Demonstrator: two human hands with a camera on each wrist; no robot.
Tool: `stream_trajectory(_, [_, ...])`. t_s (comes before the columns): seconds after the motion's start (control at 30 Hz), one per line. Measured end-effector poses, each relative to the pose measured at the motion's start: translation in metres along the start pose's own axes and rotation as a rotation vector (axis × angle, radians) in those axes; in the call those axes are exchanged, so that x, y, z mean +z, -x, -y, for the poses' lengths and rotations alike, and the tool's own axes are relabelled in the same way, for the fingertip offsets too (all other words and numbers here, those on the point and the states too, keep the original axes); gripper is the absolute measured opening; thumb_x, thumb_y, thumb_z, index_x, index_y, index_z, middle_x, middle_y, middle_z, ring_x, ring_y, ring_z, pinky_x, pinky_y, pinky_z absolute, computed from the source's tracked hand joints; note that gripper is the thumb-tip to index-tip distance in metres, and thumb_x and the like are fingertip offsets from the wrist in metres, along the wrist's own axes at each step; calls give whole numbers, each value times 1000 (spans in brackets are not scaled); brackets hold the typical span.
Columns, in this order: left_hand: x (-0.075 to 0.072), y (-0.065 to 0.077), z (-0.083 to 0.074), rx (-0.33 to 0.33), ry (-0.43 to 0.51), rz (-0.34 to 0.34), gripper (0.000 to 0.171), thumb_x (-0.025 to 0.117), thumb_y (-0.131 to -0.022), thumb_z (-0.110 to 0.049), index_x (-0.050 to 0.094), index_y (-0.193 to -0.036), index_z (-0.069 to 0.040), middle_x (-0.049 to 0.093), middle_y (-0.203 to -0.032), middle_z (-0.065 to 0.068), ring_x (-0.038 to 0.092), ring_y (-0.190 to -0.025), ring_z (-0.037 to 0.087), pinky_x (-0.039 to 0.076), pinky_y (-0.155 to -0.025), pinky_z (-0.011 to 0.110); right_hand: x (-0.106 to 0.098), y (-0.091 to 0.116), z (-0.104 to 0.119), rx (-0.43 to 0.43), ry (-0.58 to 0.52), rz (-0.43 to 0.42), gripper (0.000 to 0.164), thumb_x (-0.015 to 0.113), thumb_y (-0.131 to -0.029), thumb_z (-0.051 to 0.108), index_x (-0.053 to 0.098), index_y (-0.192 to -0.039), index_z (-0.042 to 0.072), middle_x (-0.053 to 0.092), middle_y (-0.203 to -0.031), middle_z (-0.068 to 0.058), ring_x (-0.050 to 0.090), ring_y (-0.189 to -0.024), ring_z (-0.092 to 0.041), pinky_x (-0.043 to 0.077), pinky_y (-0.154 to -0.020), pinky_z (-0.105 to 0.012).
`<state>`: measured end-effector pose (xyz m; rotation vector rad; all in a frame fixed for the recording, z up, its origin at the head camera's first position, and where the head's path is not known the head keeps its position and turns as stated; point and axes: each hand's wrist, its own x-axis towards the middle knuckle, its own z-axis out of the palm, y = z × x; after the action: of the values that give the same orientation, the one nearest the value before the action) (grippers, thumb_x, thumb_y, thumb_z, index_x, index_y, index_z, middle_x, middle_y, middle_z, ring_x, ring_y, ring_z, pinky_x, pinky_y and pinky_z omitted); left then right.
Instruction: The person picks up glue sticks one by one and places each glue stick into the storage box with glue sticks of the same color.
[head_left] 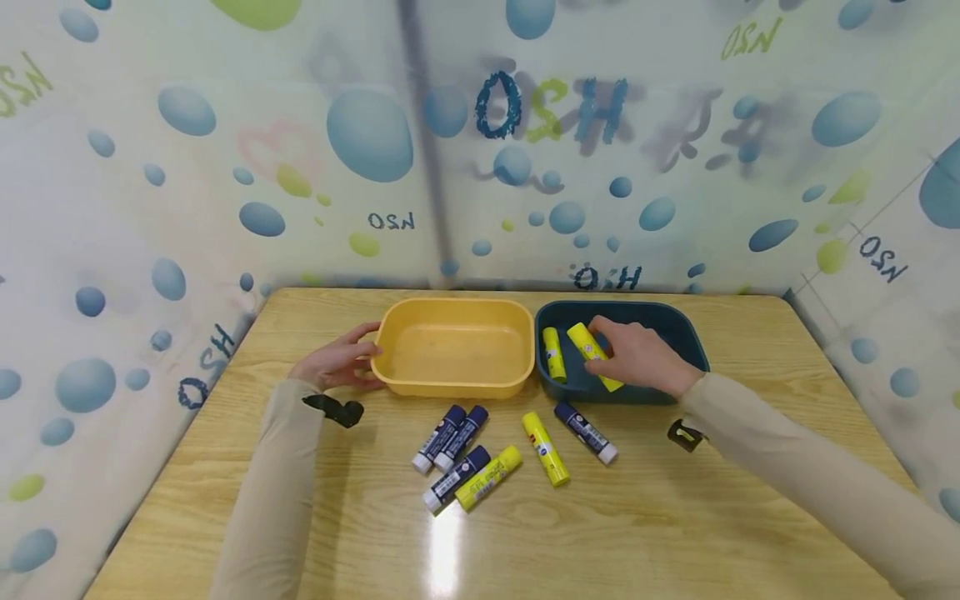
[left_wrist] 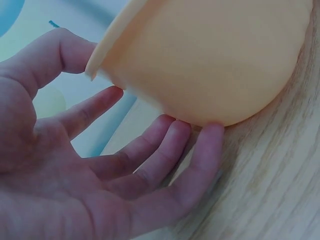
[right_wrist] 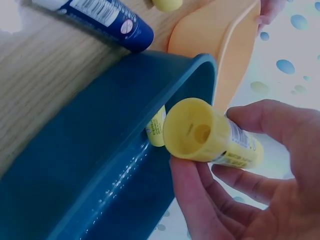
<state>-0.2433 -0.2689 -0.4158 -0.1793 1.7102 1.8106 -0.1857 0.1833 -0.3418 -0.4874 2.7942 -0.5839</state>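
Note:
My right hand (head_left: pixel 637 354) pinches a yellow glue stick (head_left: pixel 595 357) over the dark blue container (head_left: pixel 690 342). In the right wrist view the stick's hollow end (right_wrist: pixel 187 130) faces the camera. Another yellow glue stick (head_left: pixel 553 354) leans inside that container, at its left end. At the left end of the orange-yellow container (head_left: pixel 453 390), my left hand (head_left: pixel 341 358) holds on with the thumb at the rim. Its other fingertips (left_wrist: pixel 212 132) touch the outer wall lower down, as the left wrist view shows. Nothing lies in this container.
In front of the containers lie several dark blue glue sticks with white ends, one (head_left: pixel 587 432) at the right and the others (head_left: pixel 457 477) left of the middle. Two yellow glue sticks (head_left: pixel 546 448) lie among them on the wooden table (head_left: pixel 375 542). A patterned curtain (head_left: pixel 465 167) hangs behind.

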Motion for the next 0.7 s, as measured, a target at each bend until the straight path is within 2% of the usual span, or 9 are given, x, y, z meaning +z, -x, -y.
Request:
stream_trajectory(0.23, [0,-1,1,-5,-3,-22,69,49,-95,-3,17,-153,-22,24,-141,19,44,-112,35,47,-92,52,-1,-9,-3,29,-2,21,49,68,-88,23,48,-126,-2,61,-85,-9,54,-58,-18,48,-54,-30])
stream_trajectory(0.7, [1,-1,0,-2,-15,-18,72,49,-94,-1,15,-154,-23,25,-142,22,50,-107,33,49,-89,50,2,-22,-8,64,22,38,50,67,-88,22,48,-128,-2,62,-94,-14,57,-60,-18,49,-56,-31])
